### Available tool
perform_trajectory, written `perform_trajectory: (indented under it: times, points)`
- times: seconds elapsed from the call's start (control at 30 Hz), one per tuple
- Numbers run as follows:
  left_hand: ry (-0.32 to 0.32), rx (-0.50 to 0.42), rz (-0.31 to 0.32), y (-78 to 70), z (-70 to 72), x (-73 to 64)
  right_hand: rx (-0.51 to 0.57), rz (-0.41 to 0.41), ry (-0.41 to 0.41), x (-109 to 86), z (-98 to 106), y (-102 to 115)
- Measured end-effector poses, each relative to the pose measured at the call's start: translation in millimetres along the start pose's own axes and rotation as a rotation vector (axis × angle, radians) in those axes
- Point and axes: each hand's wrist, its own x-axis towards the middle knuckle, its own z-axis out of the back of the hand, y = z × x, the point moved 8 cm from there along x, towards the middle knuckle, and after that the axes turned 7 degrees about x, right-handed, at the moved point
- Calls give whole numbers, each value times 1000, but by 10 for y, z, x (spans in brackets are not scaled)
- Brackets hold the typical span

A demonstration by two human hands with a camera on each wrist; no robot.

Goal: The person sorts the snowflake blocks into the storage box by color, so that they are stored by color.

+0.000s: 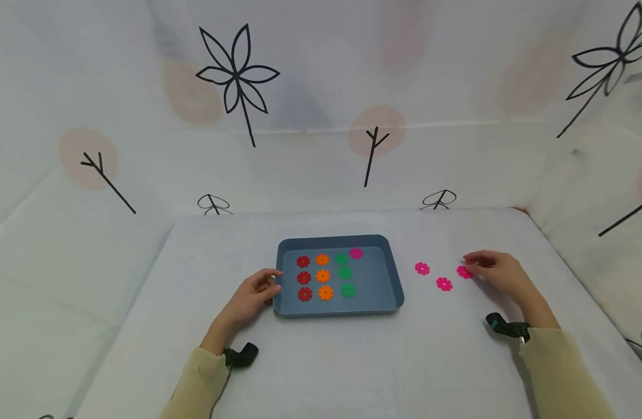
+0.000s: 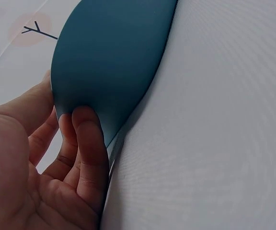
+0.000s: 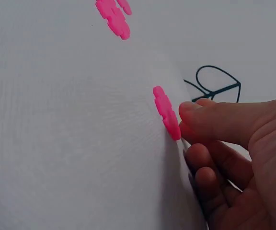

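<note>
My left hand (image 1: 255, 295) grips the left rim of a blue-grey tray (image 1: 373, 295). In the left wrist view, its fingertips and thumb lie around the tray's outer wall (image 2: 111, 57). My right hand (image 1: 501, 276) is low over the cloth to the right, its thumb and fingertips right at the edge of a pink notched disc (image 1: 463, 272). In the right wrist view that pink disc (image 3: 166, 113) shows beside the thumb tip, with the fingers loosely bent behind. Two more pink discs, one nearer (image 1: 443, 284) and one farther left (image 1: 422, 268), lie flat between hand and tray.
Inside the tray stand columns of red discs (image 1: 303, 277), orange discs (image 1: 323, 276) and green discs (image 1: 345, 273). One pink disc (image 1: 356, 254) sits at the top of a fourth column. White cloth (image 1: 342, 361) covers the table, and a patterned sheet (image 1: 310, 169) hangs behind.
</note>
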Motion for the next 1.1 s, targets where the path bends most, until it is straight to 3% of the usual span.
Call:
perform_trajectory:
  times: [0.43,0.77,1.1]
  points:
    - [-7,-3,-5,40,13,2,76,2,-14,-91,-54,-85]
    - [-11,-8,17,29,6,-3,62,-17,-44,-103,-53,-52]
    - [-8,-17,37,39,10,-1,48,-32,-15,-95,-82,-57]
